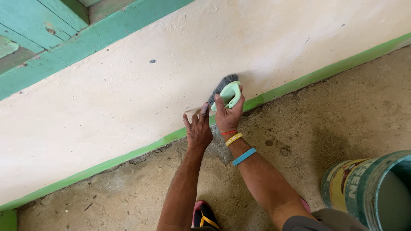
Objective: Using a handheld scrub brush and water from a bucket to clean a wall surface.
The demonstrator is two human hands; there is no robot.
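Note:
My right hand grips a pale green scrub brush with dark grey bristles, pressed against the lower part of a cream wall. The bristles touch the wall just above the green painted strip at its foot. My left hand rests flat, fingers spread, against the wall's base right beside the brush hand and holds nothing. Red, yellow and blue bands circle my right wrist.
A green paint bucket stands on the rough concrete floor at the lower right. Teal wooden framing runs along the upper left. My shoe shows at the bottom edge.

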